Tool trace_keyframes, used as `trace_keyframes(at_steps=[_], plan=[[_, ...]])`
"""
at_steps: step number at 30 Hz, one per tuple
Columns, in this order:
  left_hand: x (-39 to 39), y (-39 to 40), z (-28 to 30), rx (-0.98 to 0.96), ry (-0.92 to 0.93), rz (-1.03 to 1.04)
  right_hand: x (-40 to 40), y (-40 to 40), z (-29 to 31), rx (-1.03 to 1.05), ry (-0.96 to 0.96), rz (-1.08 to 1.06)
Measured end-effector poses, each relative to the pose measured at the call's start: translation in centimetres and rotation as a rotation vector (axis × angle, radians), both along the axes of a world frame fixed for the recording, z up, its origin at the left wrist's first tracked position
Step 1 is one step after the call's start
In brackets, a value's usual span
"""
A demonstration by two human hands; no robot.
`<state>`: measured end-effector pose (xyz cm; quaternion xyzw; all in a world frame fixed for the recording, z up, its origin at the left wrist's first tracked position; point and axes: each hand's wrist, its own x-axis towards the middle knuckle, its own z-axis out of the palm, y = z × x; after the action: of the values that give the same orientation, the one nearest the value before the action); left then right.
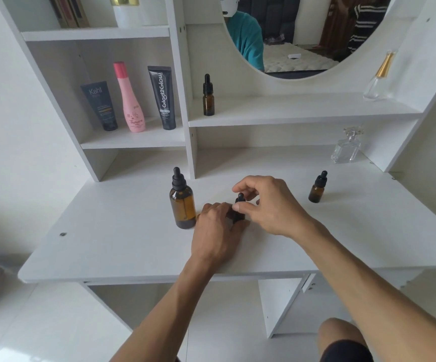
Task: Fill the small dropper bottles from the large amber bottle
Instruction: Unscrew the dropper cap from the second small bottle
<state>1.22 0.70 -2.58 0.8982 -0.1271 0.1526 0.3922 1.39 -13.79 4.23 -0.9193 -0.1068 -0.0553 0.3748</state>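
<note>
The large amber bottle (182, 202) stands capped with a black dropper top on the white desk (107, 244). Just to its right, a small dropper bottle (238, 209) stands between my hands. My left hand (218, 226) grips its body, hiding most of it. My right hand (269, 205) pinches its black dropper cap from above. A second small dropper bottle (318, 188) stands capped on the desk to the right. A third small dropper bottle (208, 96) stands capped on the shelf under the mirror.
Two tubes (101, 105) (164, 97) and a pink bottle (130, 99) stand in the left shelf bay. A clear glass perfume bottle (347, 146) sits at the desk's back right, another perfume bottle (379, 77) on the shelf above. A round mirror (303, 35) hangs behind.
</note>
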Motion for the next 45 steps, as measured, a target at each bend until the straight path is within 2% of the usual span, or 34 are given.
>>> trace_keyframes(at_steps=[24, 31, 38, 45], plan=[[-0.1, -0.1, 0.2, 0.013, 0.010, 0.001, 0.2, -0.1, 0.3, -0.083, 0.016, 0.044], [-0.3, -0.1, 0.5, -0.007, 0.012, -0.005, 0.4, -0.3, 1.0, -0.014, -0.020, 0.028], [-0.2, -0.3, 0.6, 0.034, 0.001, 0.028, 1.3, -2.3, 1.8, 0.189, -0.233, -0.235], [-0.4, -0.3, 0.6, 0.040, 0.000, 0.033, 2.3, -4.4, -3.8, 0.151, -0.202, -0.372]])
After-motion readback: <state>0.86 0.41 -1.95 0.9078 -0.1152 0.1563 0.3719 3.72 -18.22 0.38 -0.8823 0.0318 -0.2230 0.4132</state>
